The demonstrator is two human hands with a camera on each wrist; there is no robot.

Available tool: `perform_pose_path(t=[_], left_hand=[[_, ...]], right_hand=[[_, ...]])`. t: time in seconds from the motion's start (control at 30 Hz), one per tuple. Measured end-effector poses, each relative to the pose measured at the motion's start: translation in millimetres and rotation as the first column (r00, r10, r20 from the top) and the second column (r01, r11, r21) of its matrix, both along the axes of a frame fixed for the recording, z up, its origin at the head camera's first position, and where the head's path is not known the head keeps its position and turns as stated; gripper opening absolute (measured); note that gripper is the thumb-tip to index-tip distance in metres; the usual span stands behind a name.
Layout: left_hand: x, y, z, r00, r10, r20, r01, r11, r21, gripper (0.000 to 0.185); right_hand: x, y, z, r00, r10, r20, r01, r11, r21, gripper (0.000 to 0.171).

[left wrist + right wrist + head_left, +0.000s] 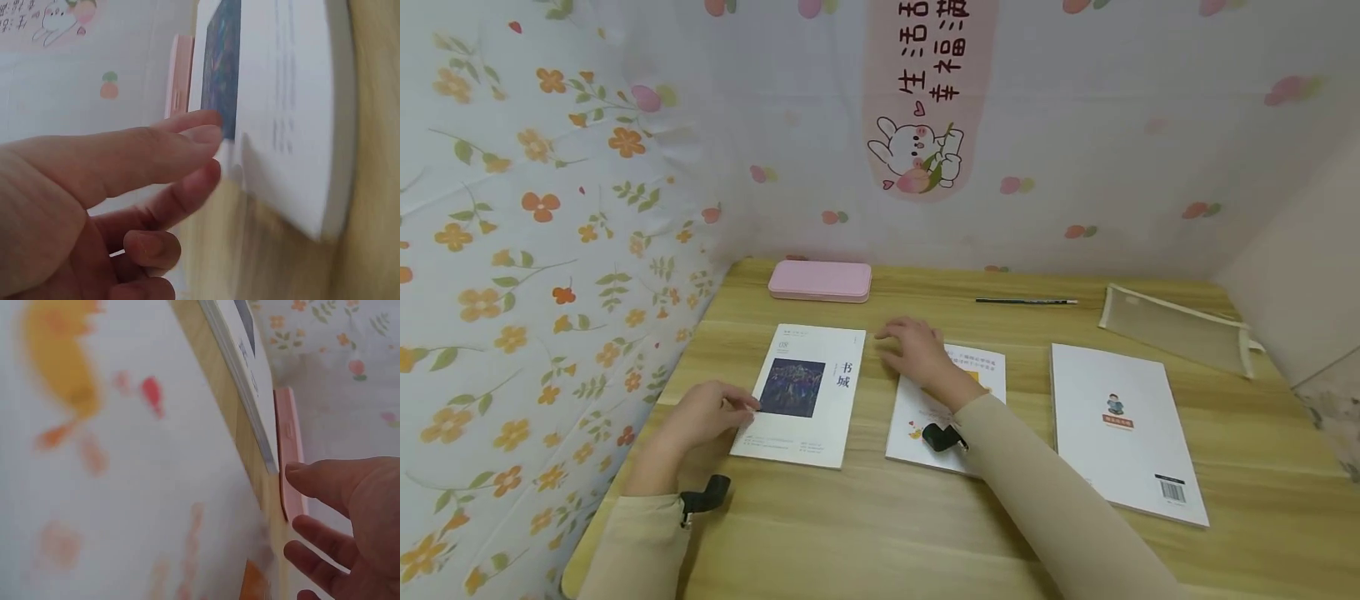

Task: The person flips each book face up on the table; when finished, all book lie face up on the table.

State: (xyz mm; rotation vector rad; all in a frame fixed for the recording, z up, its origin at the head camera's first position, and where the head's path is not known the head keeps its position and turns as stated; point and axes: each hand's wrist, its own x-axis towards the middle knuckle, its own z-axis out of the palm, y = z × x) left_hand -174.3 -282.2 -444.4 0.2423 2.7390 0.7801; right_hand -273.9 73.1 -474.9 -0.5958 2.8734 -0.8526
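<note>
**Three books on the desk, a hand at each of two**

Three books lie flat on the wooden table (865, 533). The left hand (700, 414) rests at the left edge of the book with the dark cover picture (805, 396), which lies just to the hand's right; its fingers are loosely extended, fingertips touching the book's edge, nothing grasped. In the left wrist view the thumb and forefinger reach to the edge of that book (281, 106), with the lower fingers lightly curled beneath.

The right hand (913, 350) lies flat, fingers spread and relaxed, on the upper left part of the middle book (925, 417), its fingertips reaching past the book's top left corner toward the gap between the two books. It holds nothing. The right wrist view shows the hand (350, 519) open above the white cover (125, 475).

Behind, a pink case (820, 280) lies near the wall. Farther right lie a pencil (1026, 301), a mesh pouch (1180, 329) and a third white book (1123, 429), well apart from both hands.
</note>
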Motion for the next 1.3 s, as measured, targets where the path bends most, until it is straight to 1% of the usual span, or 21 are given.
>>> perform_pose_path(t=[0.1,0.27,0.47,0.53,0.6,0.77,0.87,0.9,0.97,1.1,1.17,1.23,1.3], left_hand=[[-6.2,10.4,-1.6,1.0,0.011,-0.014,-0.012,1.0,-0.009,0.018],[-18.5,28.4,-2.9,0.999,-0.026,-0.039,0.026,1.0,-0.017,0.023],[-29.9,46.3,-2.2,0.992,-0.095,-0.087,0.093,0.995,-0.028,0.033],[-32.4,54.0,-2.1,0.991,-0.106,-0.086,0.104,0.994,-0.025,0.035],[-34.0,63.5,-2.2,0.991,-0.115,-0.069,0.115,0.993,-0.014,0.034],[-33.2,89.6,-5.5,0.988,-0.151,-0.017,0.151,0.988,0.037,0.026],[-29.6,101.9,-6.7,0.985,-0.173,-0.021,0.174,0.984,0.049,0.024],[-28.2,105.6,-7.3,0.984,-0.177,-0.028,0.178,0.983,0.036,0.025],[-25.5,113.0,-8.3,0.981,-0.187,-0.046,0.187,0.982,-0.018,0.03],[-21.6,128.5,-11.8,0.969,-0.225,-0.099,0.211,0.968,-0.132,0.045],[-19.9,135.8,-12.8,0.96,-0.249,-0.13,0.228,0.961,-0.155,0.048],[-17.8,142.5,-13.5,0.95,-0.268,-0.161,0.243,0.957,-0.157,0.05],[-15.5,148.3,-14.9,0.936,-0.292,-0.195,0.263,0.951,-0.165,0.051]], right_hand=[[13.2,12.6,1.2,0.999,-0.032,0.012,0.032,0.999,-0.018,0.036],[29.3,33.2,4.9,0.997,-0.079,0.0,0.079,0.997,-0.01,0.039],[35.4,49.3,7.1,0.994,-0.107,0.014,0.107,0.994,-0.008,0.04],[36.9,56.0,5.4,0.992,-0.124,0.01,0.124,0.992,-0.002,0.04],[39.0,64.1,3.6,0.991,-0.137,0.0,0.137,0.991,-0.001,0.04],[46.1,90.2,-0.4,0.988,-0.143,-0.059,0.144,0.989,0.018,0.039],[51.4,105.8,0.0,0.985,-0.154,-0.074,0.158,0.986,0.045,0.039],[53.6,110.6,0.8,0.984,-0.159,-0.074,0.163,0.985,0.049,0.039],[58.0,119.9,2.9,0.984,-0.167,-0.066,0.171,0.983,0.061,0.04],[66.2,138.5,4.6,0.982,-0.174,-0.07,0.179,0.98,0.086,0.04],[69.0,147.0,4.2,0.981,-0.177,-0.078,0.185,0.977,0.108,0.04],[71.0,154.0,3.3,0.979,-0.184,-0.083,0.193,0.974,0.122,0.04],[72.8,159.3,2.3,0.978,-0.194,-0.078,0.203,0.97,0.132,0.041]])
